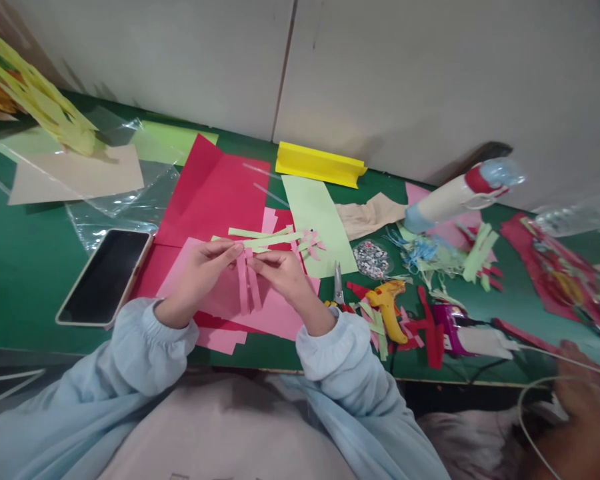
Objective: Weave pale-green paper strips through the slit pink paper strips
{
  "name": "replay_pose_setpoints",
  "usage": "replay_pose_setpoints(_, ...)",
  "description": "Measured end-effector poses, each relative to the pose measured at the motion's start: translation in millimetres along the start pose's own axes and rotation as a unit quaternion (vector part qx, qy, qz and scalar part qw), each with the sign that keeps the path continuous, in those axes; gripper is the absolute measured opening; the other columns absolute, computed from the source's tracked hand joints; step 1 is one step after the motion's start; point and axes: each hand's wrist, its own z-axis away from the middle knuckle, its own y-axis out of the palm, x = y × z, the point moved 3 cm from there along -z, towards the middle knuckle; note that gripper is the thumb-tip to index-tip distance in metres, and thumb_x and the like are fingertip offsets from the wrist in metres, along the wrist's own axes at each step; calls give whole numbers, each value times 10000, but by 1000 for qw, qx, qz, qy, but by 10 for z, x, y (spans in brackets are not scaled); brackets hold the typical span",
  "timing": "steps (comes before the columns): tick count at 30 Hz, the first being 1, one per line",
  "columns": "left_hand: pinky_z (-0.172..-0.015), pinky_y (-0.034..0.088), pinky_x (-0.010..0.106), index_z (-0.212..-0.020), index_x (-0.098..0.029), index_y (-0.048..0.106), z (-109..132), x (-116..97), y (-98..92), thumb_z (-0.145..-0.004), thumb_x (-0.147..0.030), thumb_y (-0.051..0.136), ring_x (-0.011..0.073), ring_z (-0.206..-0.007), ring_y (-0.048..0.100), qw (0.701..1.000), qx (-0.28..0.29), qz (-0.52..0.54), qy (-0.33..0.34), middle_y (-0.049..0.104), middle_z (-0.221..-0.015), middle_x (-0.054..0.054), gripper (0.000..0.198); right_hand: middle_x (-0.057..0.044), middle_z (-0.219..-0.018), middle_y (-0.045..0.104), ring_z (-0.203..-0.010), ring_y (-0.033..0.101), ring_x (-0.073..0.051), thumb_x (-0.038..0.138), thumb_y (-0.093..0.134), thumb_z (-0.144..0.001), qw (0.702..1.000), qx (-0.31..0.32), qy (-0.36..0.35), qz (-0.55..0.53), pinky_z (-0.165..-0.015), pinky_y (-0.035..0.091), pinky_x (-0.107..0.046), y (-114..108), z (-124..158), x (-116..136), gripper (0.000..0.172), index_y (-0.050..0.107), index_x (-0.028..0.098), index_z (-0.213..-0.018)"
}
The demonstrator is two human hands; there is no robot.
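Both hands are over the middle of the table, close together. My left hand (205, 267) pinches the left part of a piece of interlaced paper strips. My right hand (285, 272) pinches the same piece from the right, fingers closed. Pale green strips (260, 234) run sideways through it, and pink strips (243, 290) hang down between the hands. To its right lies a small pink and green paper piece (311, 241) with cut ends; I cannot tell whether it is joined. Pink sheets (285, 320) and red sheets (215, 187) lie underneath.
Right of my hands are scissors (339, 283), a yellow glue gun (391, 310), googly eyes (373, 260), paper scraps and a bottle (450, 197). A phone (105, 277) lies left. Folded yellow paper (320, 165) stands by the wall. Another person's hand (575, 380) is at far right, near a white cable.
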Motion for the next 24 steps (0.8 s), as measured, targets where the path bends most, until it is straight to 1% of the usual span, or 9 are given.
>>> replay_pose_setpoints(3, -705, 478, 267, -803, -207, 778, 8, 9, 16, -825, -430, 746, 142, -736, 602, 999, 32, -2, 18, 703, -784, 33, 227, -42, -769, 746, -741, 660, -180, 487, 767, -770, 1000, 15, -2, -8, -744, 511, -329, 5, 7, 7, 281, 807, 209, -789)
replay_pose_setpoints(5, -708, 473, 266, -797, -206, 771, 10, 14, 15, -835, -427, 740, 139, -733, 597, 999, 35, -8, 22, 696, -776, 26, 226, -41, -766, 740, -726, 646, -172, 496, 781, -750, 1000, 17, 0, -7, -729, 508, -321, 4, 4, -1, 297, 803, 202, -784)
replay_pose_setpoints(8, -708, 467, 270, -799, -205, 770, 7, 23, 14, -829, -433, 747, 141, -733, 592, 999, 36, -15, 19, 696, -777, 24, 231, -33, -747, 719, -698, 612, -154, 492, 781, -748, 1000, 15, -2, 19, -698, 486, -301, -6, -6, -10, 306, 787, 187, -766)
replay_pose_setpoints(13, -689, 453, 269, -796, -211, 768, -8, 50, 3, -800, -457, 765, 140, -725, 578, 999, 24, -24, 6, 694, -759, 13, 246, -1, -670, 639, -636, 515, -123, 502, 750, -782, 998, 14, -18, 65, -646, 425, -283, -17, -12, 4, 341, 723, 180, -674)
replay_pose_setpoints(16, -674, 445, 273, -770, -202, 759, -12, 53, -3, -791, -474, 764, 139, -701, 569, 999, 14, -39, 6, 688, -731, 12, 272, 7, -650, 620, -623, 493, -118, 511, 752, -779, 997, 13, -26, 78, -633, 409, -282, -14, -8, 14, 356, 706, 181, -653)
replay_pose_setpoints(20, -674, 447, 266, -786, -203, 758, -6, 47, -9, -794, -478, 762, 138, -714, 571, 998, 4, -56, 7, 693, -756, 12, 275, 8, -620, 620, -607, 516, -124, 523, 745, -782, 996, 14, -25, 81, -624, 421, -287, 2, 11, 24, 363, 706, 188, -648)
replay_pose_setpoints(24, -690, 463, 269, -794, -201, 763, -2, 54, -16, -800, -476, 757, 149, -742, 588, 998, -8, -68, 6, 700, -773, 20, 275, -18, -667, 690, -636, 614, -154, 511, 765, -763, 998, 30, 5, 61, -654, 484, -305, 27, 26, 20, 327, 737, 192, -698)
